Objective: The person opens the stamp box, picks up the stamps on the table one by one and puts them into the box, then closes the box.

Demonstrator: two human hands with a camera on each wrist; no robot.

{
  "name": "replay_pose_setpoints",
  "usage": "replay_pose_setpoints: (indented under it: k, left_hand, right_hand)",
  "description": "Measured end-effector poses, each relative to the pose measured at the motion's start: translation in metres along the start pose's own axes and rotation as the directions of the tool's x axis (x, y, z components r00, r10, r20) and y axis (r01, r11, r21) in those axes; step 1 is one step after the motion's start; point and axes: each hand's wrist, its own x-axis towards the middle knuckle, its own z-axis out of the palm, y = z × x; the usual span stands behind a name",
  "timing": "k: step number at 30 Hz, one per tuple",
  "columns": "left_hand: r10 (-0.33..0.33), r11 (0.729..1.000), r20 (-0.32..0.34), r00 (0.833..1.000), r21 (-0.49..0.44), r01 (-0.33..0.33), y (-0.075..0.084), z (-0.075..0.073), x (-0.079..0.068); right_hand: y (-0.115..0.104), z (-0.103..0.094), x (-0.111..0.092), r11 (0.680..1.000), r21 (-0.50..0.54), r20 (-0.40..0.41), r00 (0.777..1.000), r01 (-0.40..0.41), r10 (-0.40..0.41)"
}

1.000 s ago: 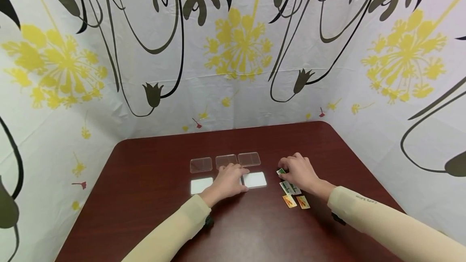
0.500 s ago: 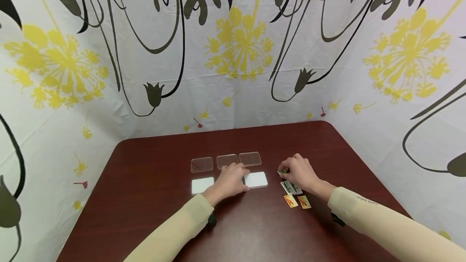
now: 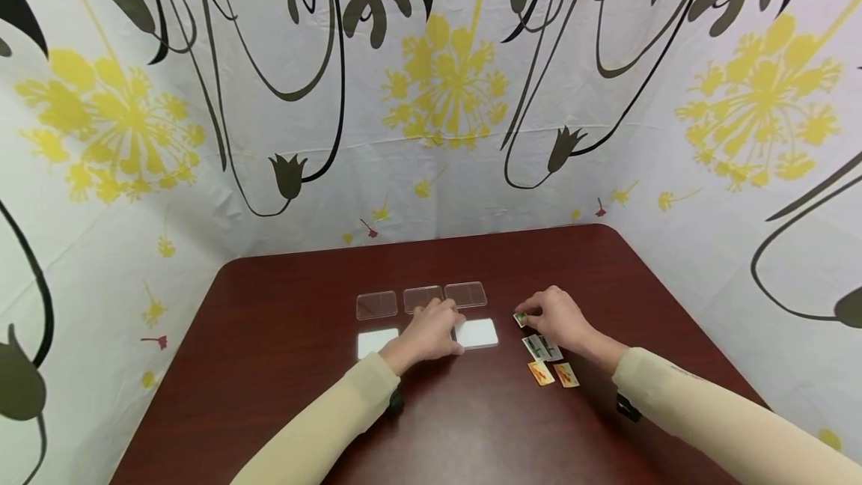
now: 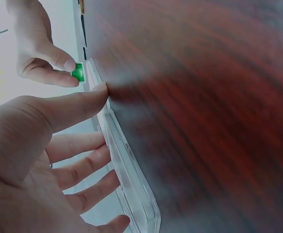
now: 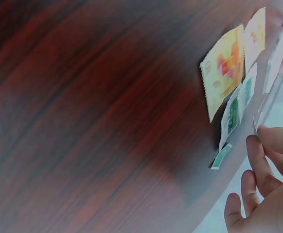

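Observation:
My right hand point(image 3: 555, 318) pinches a small green postage stamp point(image 4: 77, 73) between thumb and forefinger, slightly above the table. Below that hand lie white-and-green stamps point(image 3: 542, 348), partly overlapping. Two yellow-orange stamps point(image 5: 225, 68) with toothed edges are nearer the person. A narrow green stamp point(image 5: 221, 156) lies apart from them in the right wrist view. My left hand point(image 3: 431, 331) holds a flat white case point(image 3: 477, 333) by its left end, thumb at the near edge and forefinger at the far one. The left palm hides most of what is beneath it.
Three clear plastic lids point(image 3: 376, 305) lie in a row behind the white cases. Another white case point(image 3: 377, 343) sits left of my left hand. The dark red wooden table point(image 3: 471, 425) reaches a patterned cloth wall point(image 3: 438, 193) at its back.
The stamp in the right hand has turned so that more of its green face shows. Both hands stay nearly in place; the whole head view has shifted slightly.

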Motion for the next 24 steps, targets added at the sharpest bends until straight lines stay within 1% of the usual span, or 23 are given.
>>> replay_pose_setpoints:
  k: [5, 7, 12, 18, 24]
  left_hand:
    - [-0.008, 1.0, 0.013, 1.0, -0.015, 0.008, 0.001, -0.003, -0.001]
    - [-0.011, 1.0, 0.02, 1.0, -0.02, 0.011, 0.001, -0.004, -0.001]
    - [-0.006, 1.0, 0.026, 1.0, -0.012, 0.006, 0.001, -0.004, 0.0]
    - [-0.004, 1.0, 0.027, 1.0, -0.001, 0.004, 0.001, -0.003, 0.003]
    - [-0.01, 1.0, 0.035, 0.999, -0.004, 0.01, -0.001, -0.002, 0.005]
  right_hand:
    - [-0.005, 0.0, 0.0, 0.999, 0.049, 0.002, 1.0, 0.014, -0.014]
    - [-0.009, 0.001, 0.0, 0.998, 0.051, -0.01, 1.0, 0.028, -0.027]
    - [-0.02, 0.005, 0.002, 0.998, 0.063, -0.032, 0.999, 0.026, -0.024]
    - [-0.031, 0.012, 0.005, 0.997, 0.074, -0.036, 0.999, 0.003, -0.001]
    - [-0.042, 0.02, 0.008, 0.992, 0.114, -0.015, 0.998, -0.052, 0.054]
